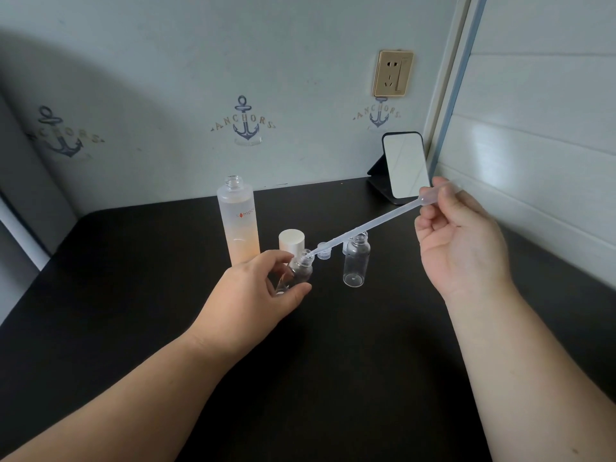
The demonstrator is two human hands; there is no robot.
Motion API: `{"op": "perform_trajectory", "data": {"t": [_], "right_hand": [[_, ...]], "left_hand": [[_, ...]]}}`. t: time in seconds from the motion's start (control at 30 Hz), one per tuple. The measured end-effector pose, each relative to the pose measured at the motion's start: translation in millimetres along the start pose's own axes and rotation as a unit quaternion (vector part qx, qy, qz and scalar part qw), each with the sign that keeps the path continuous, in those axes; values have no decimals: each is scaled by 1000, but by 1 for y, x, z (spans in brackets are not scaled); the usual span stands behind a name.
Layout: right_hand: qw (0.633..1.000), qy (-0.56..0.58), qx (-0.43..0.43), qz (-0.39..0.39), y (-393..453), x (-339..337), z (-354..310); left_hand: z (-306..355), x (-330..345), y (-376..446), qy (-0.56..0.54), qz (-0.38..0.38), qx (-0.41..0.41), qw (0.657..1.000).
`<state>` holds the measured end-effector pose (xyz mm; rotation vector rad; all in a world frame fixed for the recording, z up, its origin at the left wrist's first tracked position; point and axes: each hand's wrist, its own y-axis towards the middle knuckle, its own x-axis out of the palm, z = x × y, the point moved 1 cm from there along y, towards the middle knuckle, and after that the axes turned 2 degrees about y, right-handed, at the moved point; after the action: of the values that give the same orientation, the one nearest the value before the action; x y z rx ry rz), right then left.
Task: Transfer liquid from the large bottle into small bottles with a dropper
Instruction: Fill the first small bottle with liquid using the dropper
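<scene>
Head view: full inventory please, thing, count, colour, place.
large bottle: 1, frosted, peach liquid, uncapped, back centre of table
white cap: 1, beside large bottle
tilted small bottle: 1, clear, in left hand
upright small bottle: 1, clear, open, centre
small caps: at least 1, clear, between the small bottles
dropper: 1, translucent, tip at tilted bottle's mouth
mirror: 1, black frame, back right
socket: 1, gold, wall
table: 1, black
left hand: holds tilted bottle
right hand: pinches dropper bulb

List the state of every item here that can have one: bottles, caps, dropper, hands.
Large bottle: upright, uncapped.
White cap: off, standing on table.
Held small bottle: tilted, open, dropper tip at its mouth.
Second small bottle: upright, open.
Dropper: slanted.
Left hand: grips held bottle.
Right hand: pinches dropper bulb.
</scene>
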<state>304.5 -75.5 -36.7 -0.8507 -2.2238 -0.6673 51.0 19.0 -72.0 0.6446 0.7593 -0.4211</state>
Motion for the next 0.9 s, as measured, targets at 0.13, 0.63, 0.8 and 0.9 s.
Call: {"op": "perform_trajectory", "data": {"t": [0.13, 0.63, 0.8, 0.9], "right_hand": [[1000, 17, 6, -3, 2, -3, -1], [999, 29, 32, 15, -1, 0, 10], [999, 34, 36, 14, -6, 7, 12], [999, 28, 40, 6, -8, 9, 13]], "left_hand": [[-3, 0, -1, -26, -22, -11, 999], [-7, -8, -7, -119, -2, 43, 992], [-12, -20, -6, -167, 242, -44, 955], [-24, -18, 8, -204, 227, -128, 944]]}}
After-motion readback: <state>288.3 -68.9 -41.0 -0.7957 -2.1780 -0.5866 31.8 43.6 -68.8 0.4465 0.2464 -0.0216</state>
